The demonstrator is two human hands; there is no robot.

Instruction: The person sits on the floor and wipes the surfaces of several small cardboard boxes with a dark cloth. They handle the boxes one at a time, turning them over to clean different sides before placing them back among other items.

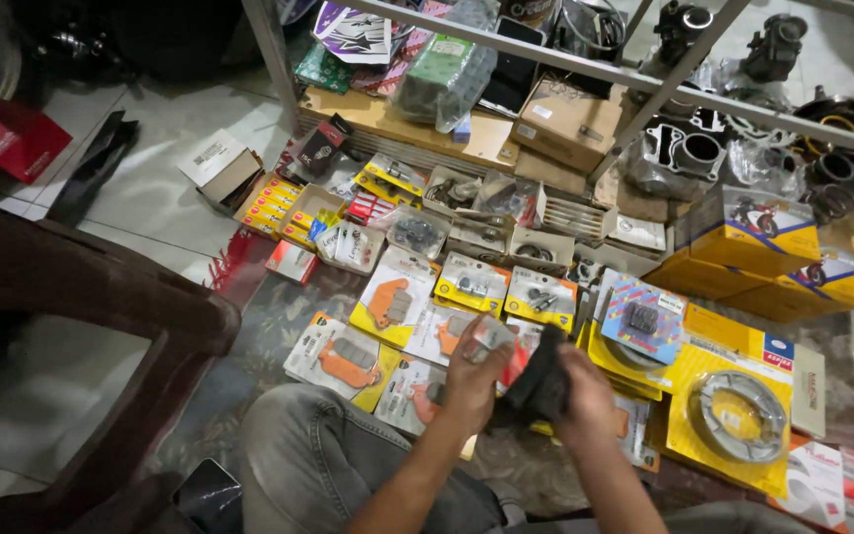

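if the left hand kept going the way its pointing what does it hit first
Probably the yellow blister pack of small parts lying just beyond the left hand, which holds a small packet; depth is hard to judge.

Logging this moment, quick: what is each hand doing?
Left hand: closed on a small packet.
Right hand: closed on a dark cloth.

packet [489, 339]: blurred | right hand [585, 400]: fingers hidden by cloth [541, 386]

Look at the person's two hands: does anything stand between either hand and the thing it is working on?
Nothing visible does. The left hand already grips the small blister pack, and the right hand clutches the dark cloth right beside it. Both are held above the other packs on the floor.
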